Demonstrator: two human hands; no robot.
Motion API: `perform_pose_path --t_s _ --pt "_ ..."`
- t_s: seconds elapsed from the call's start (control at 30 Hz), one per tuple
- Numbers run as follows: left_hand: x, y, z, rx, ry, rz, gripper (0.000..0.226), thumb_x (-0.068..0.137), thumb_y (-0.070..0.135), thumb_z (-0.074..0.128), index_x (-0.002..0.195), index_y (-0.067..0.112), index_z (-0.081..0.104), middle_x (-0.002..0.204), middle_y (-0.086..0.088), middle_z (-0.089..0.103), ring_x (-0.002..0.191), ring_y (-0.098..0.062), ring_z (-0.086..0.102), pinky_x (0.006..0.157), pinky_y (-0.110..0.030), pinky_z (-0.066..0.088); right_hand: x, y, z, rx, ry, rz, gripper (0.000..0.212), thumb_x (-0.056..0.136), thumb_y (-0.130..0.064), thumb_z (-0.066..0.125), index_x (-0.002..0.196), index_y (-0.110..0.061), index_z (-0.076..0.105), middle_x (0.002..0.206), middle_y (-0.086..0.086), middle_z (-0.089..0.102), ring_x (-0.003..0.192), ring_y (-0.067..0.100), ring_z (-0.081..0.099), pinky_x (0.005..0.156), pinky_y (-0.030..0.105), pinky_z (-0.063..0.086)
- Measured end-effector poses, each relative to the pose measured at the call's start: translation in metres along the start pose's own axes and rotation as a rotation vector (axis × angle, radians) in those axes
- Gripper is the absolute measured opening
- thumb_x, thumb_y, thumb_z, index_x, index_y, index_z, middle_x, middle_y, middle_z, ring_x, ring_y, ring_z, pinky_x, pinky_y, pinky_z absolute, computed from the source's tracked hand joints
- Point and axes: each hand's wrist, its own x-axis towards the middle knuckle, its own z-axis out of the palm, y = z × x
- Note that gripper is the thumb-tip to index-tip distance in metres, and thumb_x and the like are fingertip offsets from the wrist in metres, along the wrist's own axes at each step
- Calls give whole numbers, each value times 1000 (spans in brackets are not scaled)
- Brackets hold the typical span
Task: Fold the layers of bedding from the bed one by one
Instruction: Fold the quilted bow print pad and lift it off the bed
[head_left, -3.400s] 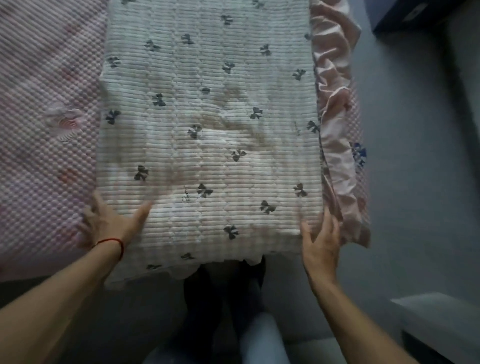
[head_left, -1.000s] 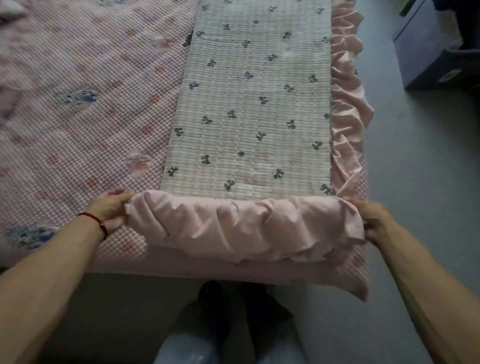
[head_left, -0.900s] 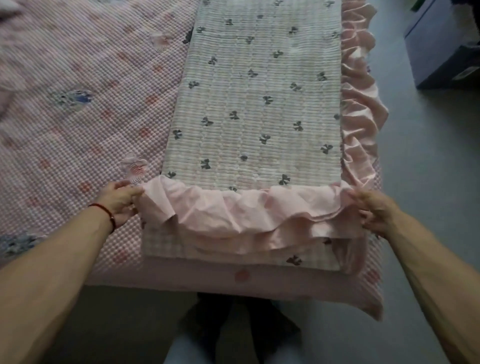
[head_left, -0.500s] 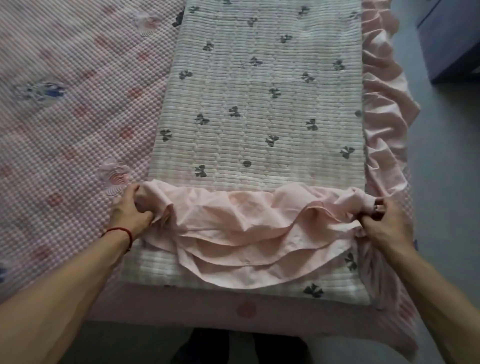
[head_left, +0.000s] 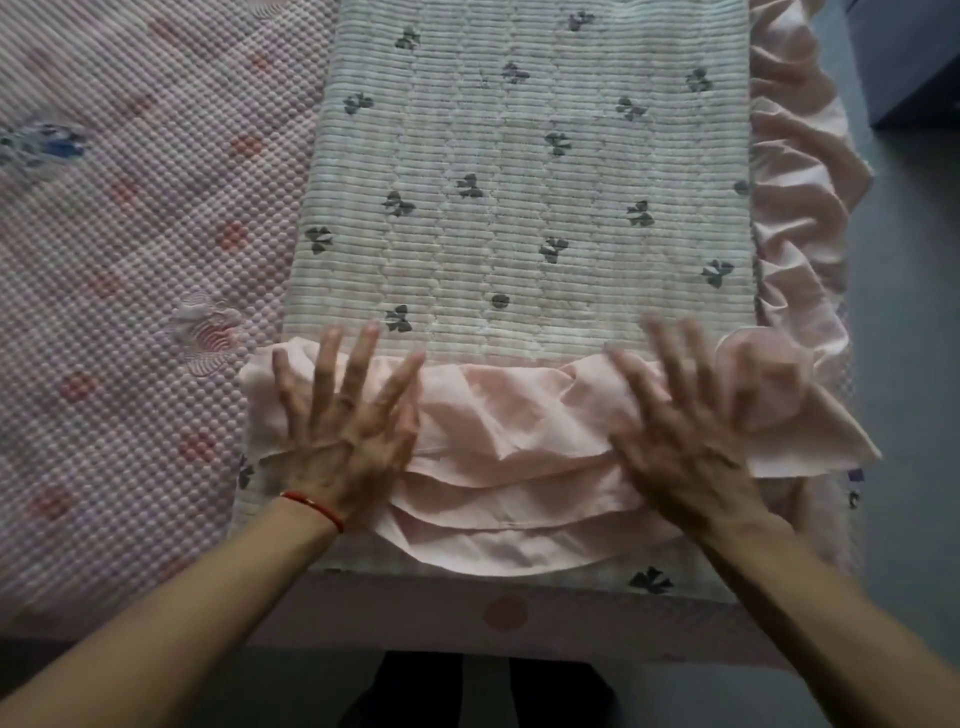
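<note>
I note the folded quilt, bow-printed, lying lengthwise ahead of both hands, its pink ruffle bunched across the near end. My left hand and right hand lie flat on the ruffle, fingers spread. The pink bedspread extends left of the left hand.

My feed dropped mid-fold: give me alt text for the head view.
Both hands, left hand and right hand, press flat with spread fingers on the pink ruffle at the near end of a folded white bow-print quilt. It lies on a pink textured bedspread.
</note>
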Motion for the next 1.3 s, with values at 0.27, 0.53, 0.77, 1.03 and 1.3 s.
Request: perform_pose_path --t_s 0.27,0.53,0.77,1.03,1.3 --pt "-1 -37 46 3 -198 -133 61 96 63 22 155 53 10 169 1 -7 153 -35 -18 108 -80 -5 -33 95 40 36 -396 507 74 83 -93 11 148 -66 -13 166 -10 -28 152 20 -30 118 72 -4" --pt "1 -36 29 -84 -224 -225 65 93 66 17 155 53 5 169 -6 -8 152 -42 -15 106 -81 -5 -11 55 11 -32 -310 535 90 87 -81 10 161 -33 -4 167 17 -21 153 41 -19 116 75 -4" --pt "-24 -3 48 -147 -160 -16 66 96 54 32 157 48 7 169 1 -7 153 -36 -14 111 -75 13 -17 -12 54 -19 -309 180 80 88 -82 25 158 -52 -3 170 1 -17 154 32 -23 108 81 -11" --pt "-32 -48 42 -95 -244 -37 66 97 65 26 156 50 2 167 0 -20 151 -31 -24 114 -74 2 -34 51 60 114 -356 368 83 82 -86 24 154 -58 -8 166 -3 -29 147 14 -37 112 79 3" --pt "-91 -56 12 4 -111 217 91 79 77 52 153 24 41 165 -17 19 152 -43 12 110 -79 4 -67 10 15 -84 -289 -210 113 72 -95 35 163 -34 6 170 15 -13 155 41 -13 106 84 -8"
